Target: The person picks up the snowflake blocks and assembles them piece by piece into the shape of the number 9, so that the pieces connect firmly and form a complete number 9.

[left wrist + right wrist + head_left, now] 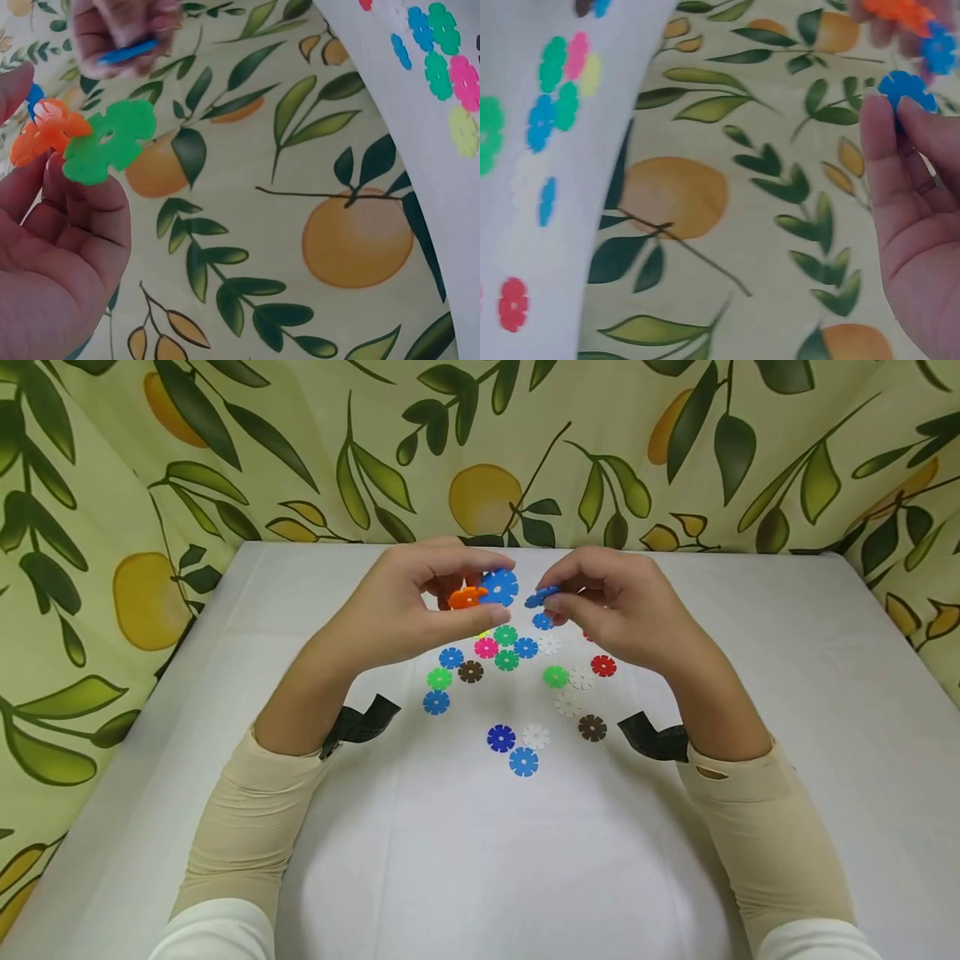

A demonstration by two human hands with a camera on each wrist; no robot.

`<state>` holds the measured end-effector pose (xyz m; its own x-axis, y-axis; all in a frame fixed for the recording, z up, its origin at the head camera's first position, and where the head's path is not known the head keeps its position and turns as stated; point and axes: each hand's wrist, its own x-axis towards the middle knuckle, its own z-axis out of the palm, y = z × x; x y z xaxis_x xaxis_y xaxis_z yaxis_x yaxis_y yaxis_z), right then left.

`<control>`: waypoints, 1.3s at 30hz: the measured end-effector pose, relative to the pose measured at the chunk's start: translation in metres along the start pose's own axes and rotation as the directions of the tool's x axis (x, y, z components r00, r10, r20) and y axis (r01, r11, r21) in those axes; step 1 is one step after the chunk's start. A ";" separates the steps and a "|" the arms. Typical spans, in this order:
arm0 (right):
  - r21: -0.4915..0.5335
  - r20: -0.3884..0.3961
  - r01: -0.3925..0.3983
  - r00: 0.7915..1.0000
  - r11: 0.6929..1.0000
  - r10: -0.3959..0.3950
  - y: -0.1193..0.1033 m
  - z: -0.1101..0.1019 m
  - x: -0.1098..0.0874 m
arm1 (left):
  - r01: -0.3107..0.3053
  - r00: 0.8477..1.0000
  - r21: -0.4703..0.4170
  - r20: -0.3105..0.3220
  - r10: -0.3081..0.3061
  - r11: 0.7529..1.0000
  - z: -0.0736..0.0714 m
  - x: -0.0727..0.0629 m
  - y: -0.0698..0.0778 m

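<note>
Above the far part of the table, my left hand (416, 602) pinches a small joined piece of notched plastic discs. An orange disc (467, 598) and a blue disc (500, 587) show in the head view; a green disc (110, 141) sticks out of the same piece in the left wrist view. Close by on the right, my right hand (618, 606) holds a single blue disc (907, 94) between thumb and fingers, seen nearly edge-on from the head. A narrow gap separates the two hands' discs. My left fingers partly hide the joined piece.
Loose notched discs lie scattered on the white table (480, 860) under and in front of the hands, among them a red disc (603, 666), a brown disc (592, 727) and a dark blue disc (501, 738). A leaf-and-fruit patterned cloth (420, 443) hangs along the table's far edge.
</note>
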<state>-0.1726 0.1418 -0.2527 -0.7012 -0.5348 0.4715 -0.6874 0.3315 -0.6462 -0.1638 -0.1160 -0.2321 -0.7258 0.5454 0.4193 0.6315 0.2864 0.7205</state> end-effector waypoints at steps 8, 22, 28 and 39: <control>-0.041 -0.050 0.113 0.992 0.993 -0.115 -0.020 -0.004 -0.002 | 0.007 0.999 0.159 0.050 -0.015 0.987 0.002 -0.003 0.009; -0.214 -0.072 0.265 0.955 0.940 -0.286 -0.035 0.003 -0.002 | -0.101 0.990 0.402 0.127 0.054 0.910 0.008 -0.009 0.025; -0.216 -0.127 0.269 0.946 0.939 -0.300 -0.037 0.007 -0.004 | -0.214 0.976 0.419 0.128 0.175 0.882 0.012 -0.009 0.023; -0.175 -0.106 0.265 0.952 0.948 -0.286 -0.034 0.011 -0.005 | -0.230 0.966 0.383 0.201 0.163 0.895 0.007 -0.008 0.019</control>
<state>-0.1438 0.1245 -0.2393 -0.4913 -0.5220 0.6972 -0.8708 0.3090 -0.3824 -0.1439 -0.1093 -0.2253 -0.5435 0.7316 0.4115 0.8366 0.4321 0.3366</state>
